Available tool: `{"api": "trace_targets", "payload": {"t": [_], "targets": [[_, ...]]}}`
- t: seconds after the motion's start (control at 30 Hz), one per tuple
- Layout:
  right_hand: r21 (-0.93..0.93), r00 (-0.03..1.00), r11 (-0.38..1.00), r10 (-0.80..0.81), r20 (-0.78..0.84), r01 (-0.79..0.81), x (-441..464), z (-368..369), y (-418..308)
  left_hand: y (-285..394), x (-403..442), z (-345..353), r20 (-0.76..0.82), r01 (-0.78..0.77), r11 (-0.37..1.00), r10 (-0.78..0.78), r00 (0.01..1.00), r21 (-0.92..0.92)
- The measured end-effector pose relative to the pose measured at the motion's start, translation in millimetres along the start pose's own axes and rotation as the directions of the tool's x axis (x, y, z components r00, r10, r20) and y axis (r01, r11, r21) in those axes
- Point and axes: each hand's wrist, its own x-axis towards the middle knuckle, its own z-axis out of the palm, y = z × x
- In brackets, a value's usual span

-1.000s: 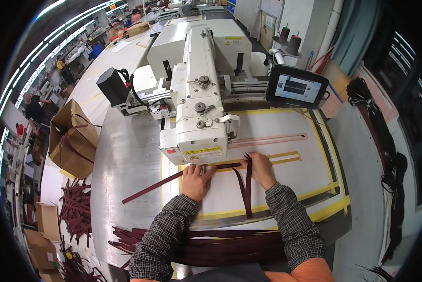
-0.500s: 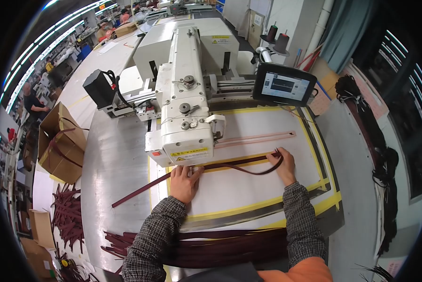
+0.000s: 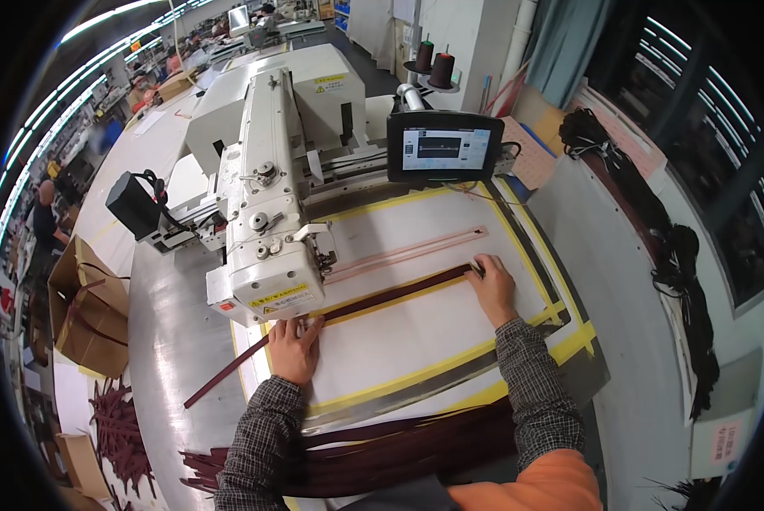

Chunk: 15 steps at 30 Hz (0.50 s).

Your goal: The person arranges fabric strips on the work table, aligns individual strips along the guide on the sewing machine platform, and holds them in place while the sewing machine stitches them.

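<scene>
A dark maroon strap [image 3: 390, 297] lies straight along a yellow-edged slot on the white template [image 3: 399, 341]. Its left part runs past the template onto the metal table. My left hand [image 3: 293, 347] presses on the strap beside the sewing machine head [image 3: 271, 272], thumb and fingers apart. At the strap's right end my right hand [image 3: 494, 286] pinches it between thumb and fingers. Above the strap, a pink-outlined slot [image 3: 407, 249] shows on the template.
Many maroon straps [image 3: 416, 451] lie along the near edge. A cardboard box [image 3: 92, 319] and a strap pile [image 3: 120, 430] are at the left. A control screen [image 3: 444, 147] stands behind the template. A person [image 3: 48, 213] is at the far left.
My right hand has moved right and drawn the looped strap flat and straight along the slot. My left hand stays on the strap near the machine. The view has turned rightward.
</scene>
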Motion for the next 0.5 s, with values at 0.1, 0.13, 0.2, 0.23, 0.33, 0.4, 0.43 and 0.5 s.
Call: {"api": "trace_targets", "payload": {"t": [0.1,0.13,0.2,0.23,0.33,0.4,0.43,0.5], "targets": [[-0.027,0.950,0.951,-0.308,-0.057,0.307,-6.0,-9.7,6.3,1.0,2.5,-1.4,-0.007,0.000,1.000,0.000,1.000,0.000],[-0.052,0.926,0.926,-0.376,-0.026,0.375,-8.1,-12.7,5.7,1.9,0.8,-2.2,0.008,0.007,1.000,-0.007,1.000,0.000],[-0.095,0.900,0.895,-0.434,0.031,0.435,-15.6,-15.5,6.6,2.7,-0.8,-1.8,0.010,0.009,1.000,-0.009,1.000,-0.009],[-0.117,0.900,0.892,-0.434,0.051,0.437,-15.9,-14.7,8.4,2.2,-0.5,-0.5,0.004,0.005,1.000,-0.005,1.000,-0.006],[-0.166,0.894,0.879,-0.440,0.082,0.447,-13.9,-10.3,10.8,0.5,0.0,-0.2,-0.003,-0.002,1.000,0.002,1.000,-0.004],[-0.190,0.895,0.875,-0.434,0.101,0.445,-12.7,-7.5,12.3,-0.2,0.2,-0.5,0.004,0.000,1.000,0.000,1.000,-0.006],[-0.199,0.898,0.876,-0.424,0.115,0.439,-12.8,-6.8,12.1,-0.3,0.0,-0.6,0.012,0.002,1.000,-0.002,1.000,-0.008],[-0.235,0.904,0.874,-0.395,0.165,0.425,-13.0,-6.7,12.6,0.0,-0.2,0.6,0.016,0.005,1.000,-0.005,1.000,-0.011]]}}
